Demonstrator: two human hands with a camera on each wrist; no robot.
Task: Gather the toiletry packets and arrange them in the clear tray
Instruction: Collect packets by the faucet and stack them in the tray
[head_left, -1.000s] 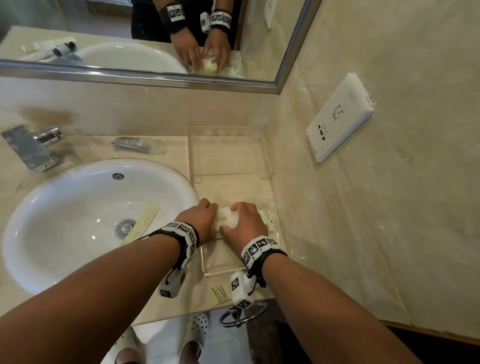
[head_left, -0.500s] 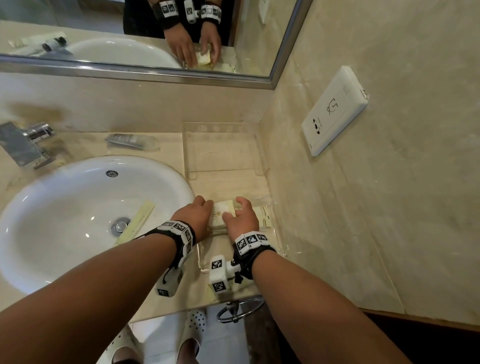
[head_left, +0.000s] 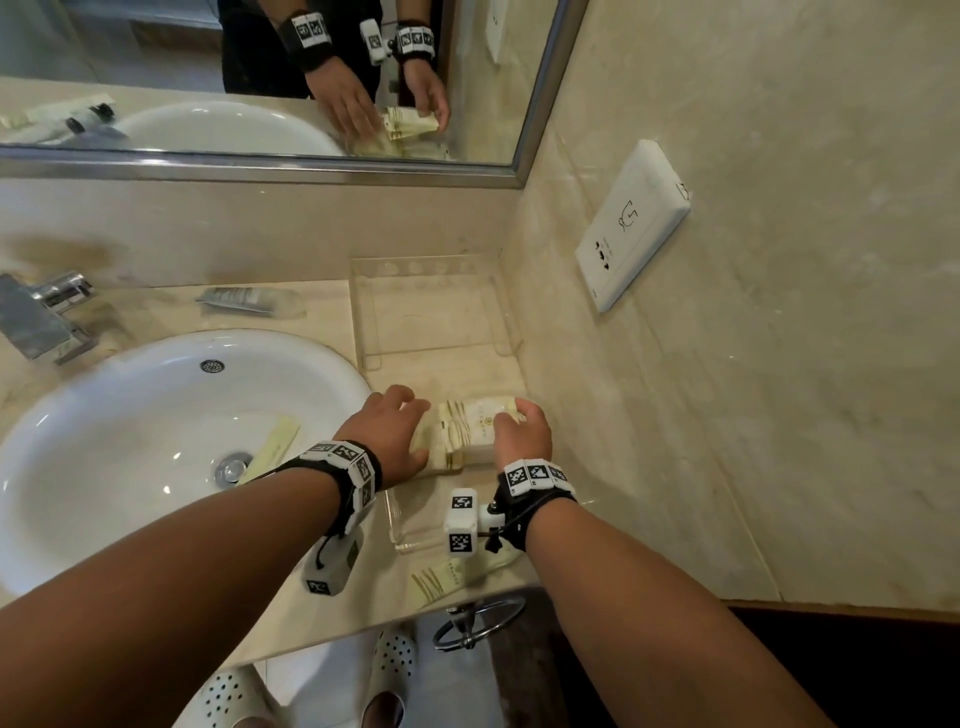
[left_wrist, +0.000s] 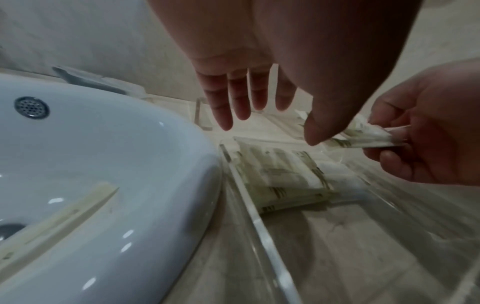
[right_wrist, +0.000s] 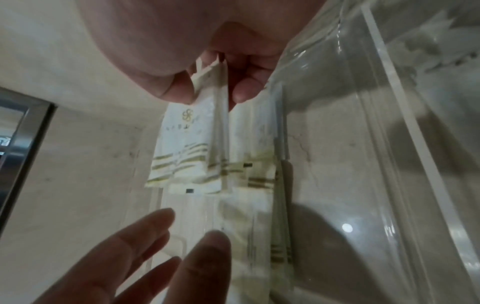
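Several white toiletry packets with green stripes (left_wrist: 280, 174) lie stacked in the clear tray (left_wrist: 259, 222) on the counter, right of the sink. My right hand (head_left: 511, 421) pinches a few more packets (head_left: 467, 431) between thumb and fingers, just above the far end of the tray (head_left: 410, 540). In the right wrist view these held packets (right_wrist: 187, 144) hang from my right hand (right_wrist: 210, 90). My left hand (head_left: 402, 426) hovers at their left with straight, spread fingers (left_wrist: 226, 107) and holds nothing.
A second clear stand (head_left: 431, 312) sits against the back wall. The white sink (head_left: 130, 441) holds a long packet (head_left: 272, 449). A grey tube (head_left: 249, 301) lies behind the sink. One packet (head_left: 447, 577) lies at the counter's front edge. The wall with a socket (head_left: 631, 223) is close on the right.
Both hands were down on the packets in the tray. Now my right hand has raised a few packets in a pinch and my left hand's fingers have opened off them.
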